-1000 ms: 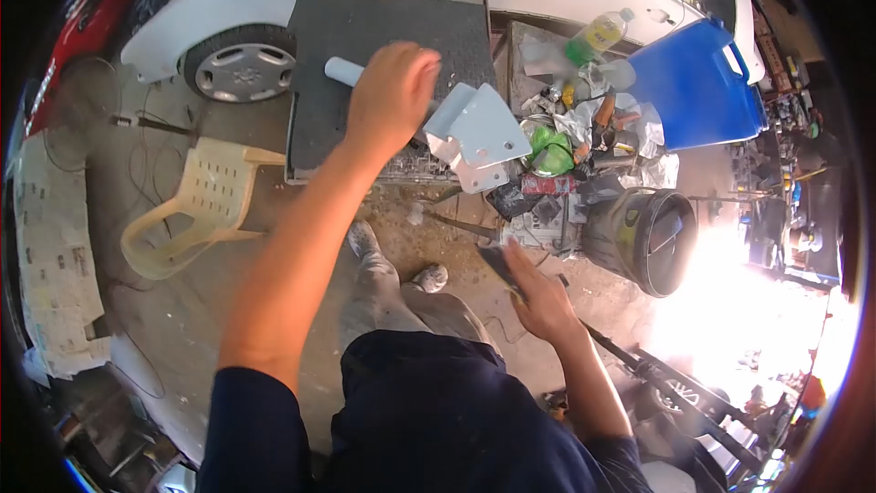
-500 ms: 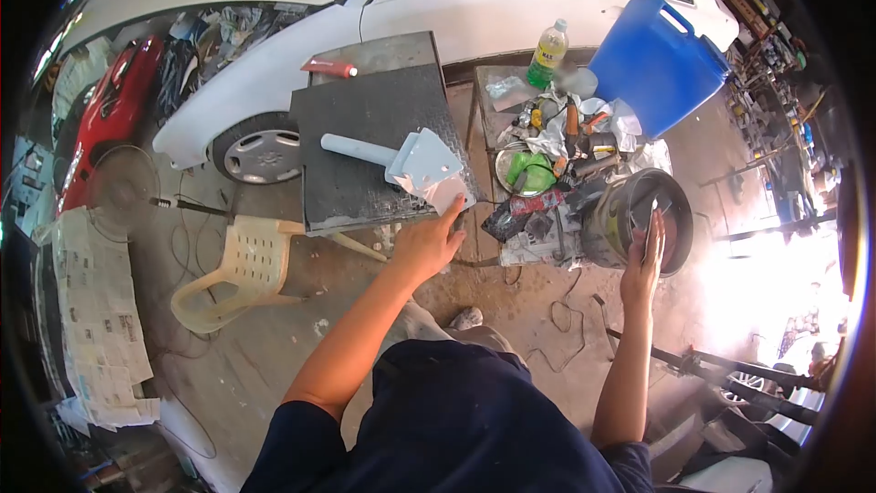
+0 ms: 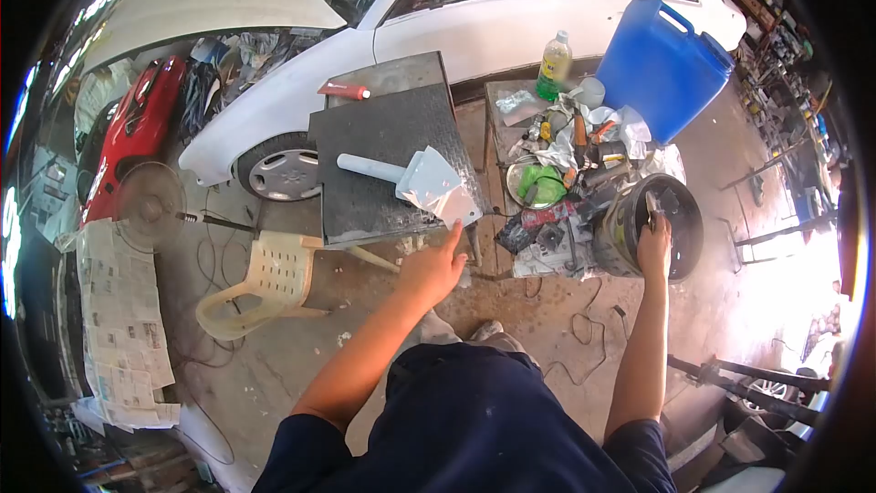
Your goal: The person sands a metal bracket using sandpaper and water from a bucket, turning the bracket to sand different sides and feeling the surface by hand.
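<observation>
Right hand (image 3: 655, 249) at bucket (image 3: 613, 242) holds contents too indistinct to tell; fingers, earlier straight, curl. Left hand (image 3: 432, 272), empty, points at bracket (image 3: 429, 181).

- Bottle (image 3: 554, 66), beyond and left of the right grip (image 3: 655, 249): yellow label with lettering, too small to read surely.
- Red tube (image 3: 344, 91), beyond and left of the left grip (image 3: 434, 274): pale lettering, unreadable.
- Newspaper sheets (image 3: 123, 329), well left of the left grip: dense print, illegible.
</observation>
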Available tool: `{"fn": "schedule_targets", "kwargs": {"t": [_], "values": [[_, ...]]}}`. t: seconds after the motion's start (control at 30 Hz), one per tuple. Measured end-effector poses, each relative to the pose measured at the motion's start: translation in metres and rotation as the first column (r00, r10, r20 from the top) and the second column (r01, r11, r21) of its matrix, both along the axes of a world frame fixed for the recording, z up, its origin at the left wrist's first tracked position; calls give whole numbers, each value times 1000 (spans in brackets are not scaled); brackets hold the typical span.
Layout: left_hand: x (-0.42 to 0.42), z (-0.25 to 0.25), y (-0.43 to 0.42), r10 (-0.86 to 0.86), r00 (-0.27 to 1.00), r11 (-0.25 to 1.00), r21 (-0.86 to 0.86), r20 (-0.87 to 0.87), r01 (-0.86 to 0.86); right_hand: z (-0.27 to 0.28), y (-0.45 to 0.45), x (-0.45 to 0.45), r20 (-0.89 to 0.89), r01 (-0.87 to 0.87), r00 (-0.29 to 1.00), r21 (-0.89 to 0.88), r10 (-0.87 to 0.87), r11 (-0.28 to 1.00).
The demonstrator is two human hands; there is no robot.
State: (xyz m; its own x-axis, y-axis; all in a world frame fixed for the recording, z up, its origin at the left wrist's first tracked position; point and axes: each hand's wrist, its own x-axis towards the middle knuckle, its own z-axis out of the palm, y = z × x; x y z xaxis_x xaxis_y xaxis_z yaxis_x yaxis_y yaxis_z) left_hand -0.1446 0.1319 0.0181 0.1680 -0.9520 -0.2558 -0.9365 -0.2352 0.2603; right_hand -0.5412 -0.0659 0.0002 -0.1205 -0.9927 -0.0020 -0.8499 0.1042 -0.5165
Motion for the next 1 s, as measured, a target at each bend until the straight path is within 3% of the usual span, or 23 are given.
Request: {"fn": "schedule_targets", "kwargs": {"t": [0.27, 0.37, 0.57, 0.67, 0.77, 0.87, 1.0], "values": [[-13, -4, -13, 63, 998, 998, 17, 8, -63, -2, 2, 3, -48, 52, 997, -16, -53, 999], [-11, -7, -17, 77, 996, 997, 20, 36, -78, 2, 2, 5, -11, 89, 996, 12, -89, 996], [-2, -17, -23, 68, 993, 997, -44, 97, -64, -4, -3, -1, -99, 99, 991, 106, -88, 989], [-17, -5, -16, 145, 989, 986, 76, 30, -147, -17, -12, -13, -75, 40, 997, 174, -27, 984], [-29, 6, -4, 165, 986, 981, 108, -18, -162, -17, -8, -11, -80, 134, 988, 41, -130, 990], [-40, 18, 8, 137, 966, 991, 38, -221, -132, 2, 11, -6, 155, 250, 962, -173, -224, 953], [-50, -3, 9, -66, 716, 988, -148, -695, -53, 48, 46, 39, 225, 106, 972, -154, -70, 982]]}}
